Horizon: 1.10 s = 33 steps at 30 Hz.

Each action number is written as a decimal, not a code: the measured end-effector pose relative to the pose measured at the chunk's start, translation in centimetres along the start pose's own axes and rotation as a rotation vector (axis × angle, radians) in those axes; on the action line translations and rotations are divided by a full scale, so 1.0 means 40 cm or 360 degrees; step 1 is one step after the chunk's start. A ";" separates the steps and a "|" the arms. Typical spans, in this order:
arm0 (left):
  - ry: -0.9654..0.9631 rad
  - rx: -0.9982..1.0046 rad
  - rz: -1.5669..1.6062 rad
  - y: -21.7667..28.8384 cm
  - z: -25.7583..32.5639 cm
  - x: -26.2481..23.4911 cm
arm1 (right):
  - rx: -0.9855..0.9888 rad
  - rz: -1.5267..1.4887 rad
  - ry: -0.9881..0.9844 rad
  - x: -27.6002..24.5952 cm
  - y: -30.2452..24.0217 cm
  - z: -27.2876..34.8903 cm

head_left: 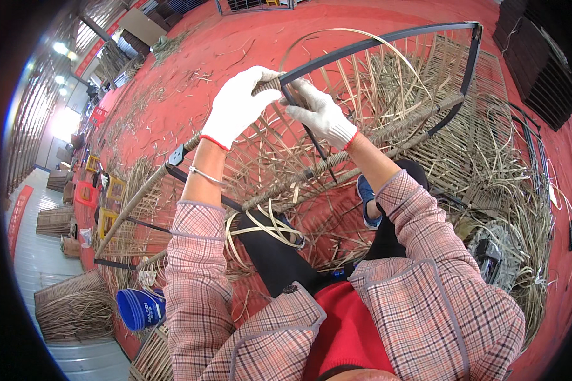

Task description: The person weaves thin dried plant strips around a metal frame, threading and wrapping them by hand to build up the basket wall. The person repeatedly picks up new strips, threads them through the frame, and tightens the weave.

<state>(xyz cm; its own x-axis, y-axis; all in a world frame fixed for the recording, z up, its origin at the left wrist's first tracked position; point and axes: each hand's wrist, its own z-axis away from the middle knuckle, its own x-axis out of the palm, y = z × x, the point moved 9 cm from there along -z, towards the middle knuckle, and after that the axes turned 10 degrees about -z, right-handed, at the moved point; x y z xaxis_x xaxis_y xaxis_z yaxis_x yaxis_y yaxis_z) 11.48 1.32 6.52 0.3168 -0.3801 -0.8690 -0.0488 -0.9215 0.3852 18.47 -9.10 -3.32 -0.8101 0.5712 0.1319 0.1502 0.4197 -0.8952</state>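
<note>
The metal frame (381, 43), dark and partly wound with cane, spans the view in front of the person, above the red floor (248, 26); its long axis slants from 8 o'clock to 2 o'clock, bending with the lens; the key relation is at the upper rail, where the wound stretch (269, 86) meets bare metal just between the hands; from there the bare rail runs off between 2 and 3 o'clock, the right hand being nearer to it, while a dark strut (310, 136) drops toward 5 o'clock.

The left hand (238, 105) has its grip closed around the wound stretch, thumb on the near side; the right hand (321, 114) has its fingers bent around the strut's top, just beside the joint; whether it also pinches a strip, I cannot tell.

Counted: two white-gloved hands; one frame in hand; one small metal plate (177, 155) on the rail, toward 8 o'clock from the left hand; one bundle of looped pale strips (260, 230) near 6 o'clock; one blue bucket (136, 309), perhaps several nested, at 8 o'clock; at least three yellow plastic pieces (115, 188) at 9 o'clock; loose strips (489, 152) beyond counting, mostly toward 3 o'clock.
</note>
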 end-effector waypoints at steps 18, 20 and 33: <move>0.0098 0.0070 -0.0348 0.043 0.026 -0.006 | -0.0247 0.0874 0.0470 -0.051 -0.073 0.064; 0.0147 0.0130 -0.0409 0.055 0.037 -0.010 | -0.0114 0.0668 0.0503 -0.054 -0.047 0.077; 0.0519 0.0070 -0.0297 0.121 0.109 -0.052 | 0.0074 -0.0160 0.0451 -0.053 0.000 0.185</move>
<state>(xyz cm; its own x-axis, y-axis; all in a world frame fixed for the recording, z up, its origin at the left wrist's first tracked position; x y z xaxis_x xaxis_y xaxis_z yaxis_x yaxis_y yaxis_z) 6.46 -2.70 8.84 0.6089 -0.1665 -0.7756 0.0000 -0.9777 0.2099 16.01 -15.53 -6.75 -0.6284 0.7052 0.3283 0.0460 0.4550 -0.8893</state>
